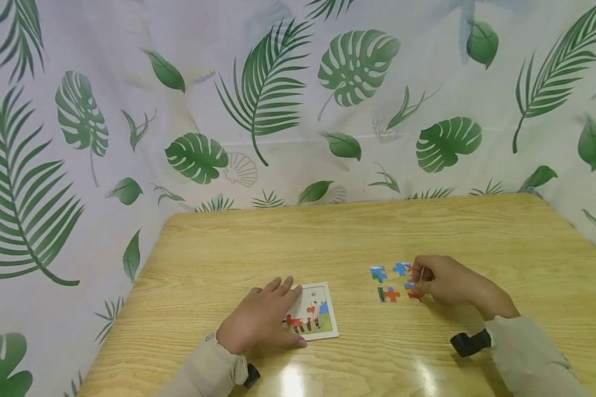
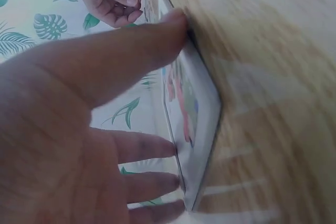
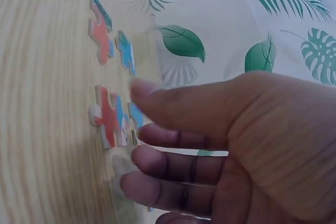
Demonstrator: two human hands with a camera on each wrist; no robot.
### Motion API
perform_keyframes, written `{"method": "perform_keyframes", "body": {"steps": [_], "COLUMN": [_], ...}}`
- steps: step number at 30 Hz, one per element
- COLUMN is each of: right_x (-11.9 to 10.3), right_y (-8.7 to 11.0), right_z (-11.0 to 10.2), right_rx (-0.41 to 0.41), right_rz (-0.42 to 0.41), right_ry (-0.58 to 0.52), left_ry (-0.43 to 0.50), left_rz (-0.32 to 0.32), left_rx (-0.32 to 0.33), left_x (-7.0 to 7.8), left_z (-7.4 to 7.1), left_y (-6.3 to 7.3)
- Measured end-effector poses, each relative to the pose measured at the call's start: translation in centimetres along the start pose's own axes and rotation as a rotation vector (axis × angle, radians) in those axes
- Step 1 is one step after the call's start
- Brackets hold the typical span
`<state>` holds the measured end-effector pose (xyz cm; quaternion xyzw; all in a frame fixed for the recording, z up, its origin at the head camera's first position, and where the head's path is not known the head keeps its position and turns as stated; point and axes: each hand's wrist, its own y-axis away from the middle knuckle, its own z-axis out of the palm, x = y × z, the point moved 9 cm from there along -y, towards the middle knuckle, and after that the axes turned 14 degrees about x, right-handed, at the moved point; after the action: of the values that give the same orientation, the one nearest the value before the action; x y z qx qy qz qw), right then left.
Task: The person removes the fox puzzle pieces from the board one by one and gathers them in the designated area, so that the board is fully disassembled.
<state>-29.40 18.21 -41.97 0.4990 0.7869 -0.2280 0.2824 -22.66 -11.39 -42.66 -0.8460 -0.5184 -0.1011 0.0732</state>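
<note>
My left hand lies over the left side of a white-rimmed jigsaw puzzle tray, fingers spread. In the left wrist view, the thumb touches one edge of the tray and fingertips rest on the opposite edge. A picture with an animal's legs and red patches shows inside. My right hand hovers at the loose puzzle pieces, thumb and loosely bent fingers apart with nothing visible between them. Nearest it are a red-and-blue piece and a blue piece, partly hidden by the fingers.
Farther left lie a blue-and-green piece and a red-and-green piece. All sit on a wood-grain table. A leaf-patterned cloth hangs behind it and along the sides.
</note>
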Motion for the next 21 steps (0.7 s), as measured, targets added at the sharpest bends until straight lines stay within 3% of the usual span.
{"method": "perform_keyframes", "body": {"steps": [6, 11, 16, 21], "right_x": [-1.5, -3.6, -6.4, -9.9], "right_y": [-0.3, -0.6, -1.3, -2.5], "right_z": [0.2, 1.7, 4.4, 7.7], "right_rx": [0.018, -0.013, -0.033, 0.015], "right_rz": [-0.058, -0.136, -0.204, -0.288], "right_ry": [-0.001, -0.041, -0.042, -0.046], "left_ry": [0.016, 0.029, 0.054, 0.045], "left_rz": [0.031, -0.007, -0.043, -0.052], "left_rx": [0.062, 0.031, 0.002, 0.008], "left_x": [0.1, -0.5, -0.8, -0.5], "left_z": [-0.3, 0.0, 0.4, 0.3], "left_y": [-0.4, -0.5, -0.4, -0.4]}}
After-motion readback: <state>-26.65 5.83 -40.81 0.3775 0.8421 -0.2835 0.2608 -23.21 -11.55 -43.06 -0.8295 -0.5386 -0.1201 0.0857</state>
